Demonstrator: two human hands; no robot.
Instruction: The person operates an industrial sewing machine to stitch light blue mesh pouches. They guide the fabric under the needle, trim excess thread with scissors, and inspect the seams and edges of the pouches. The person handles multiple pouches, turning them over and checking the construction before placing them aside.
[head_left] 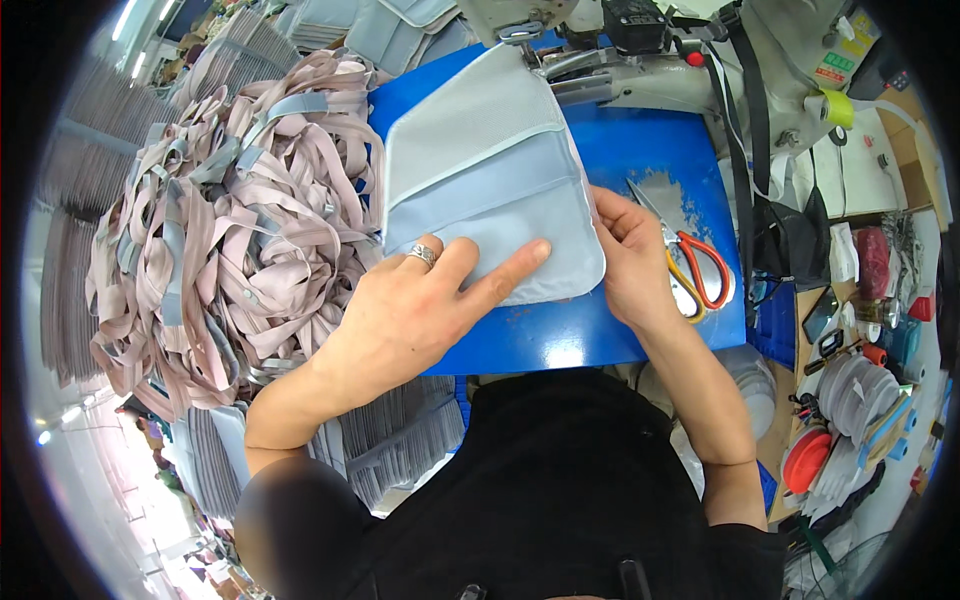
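Pocketed fabric panel (pixel 480 180), pale blue-grey with a rounded corner, lies in the head view over the left part of the blue counter (pixel 650 145); its far corner reaches the sewing machine (pixel 655 88) at the counter's far edge. The left hand (pixel 410 305) rests on the panel's near part, one finger stretched across the cloth and the others bent; its thumb does not show, so I cannot tell whether it grips from below. The right hand (pixel 635 245) pinches the panel's right edge, fingers drawn close around the border. To handle this well, I judge, the left fingers should press lightly and flat, smoothing the pocket layers without dragging them, while the right ones keep the border even and untwisted. Both should stay well back from the machine's metal parts. The scissors (pixel 690 258) near the counter's right edge point towards the right hand, so a sideways sweep could catch them. The pile of pinkish straps (pixel 270 220) beside the counter's left edge could snag the panel.
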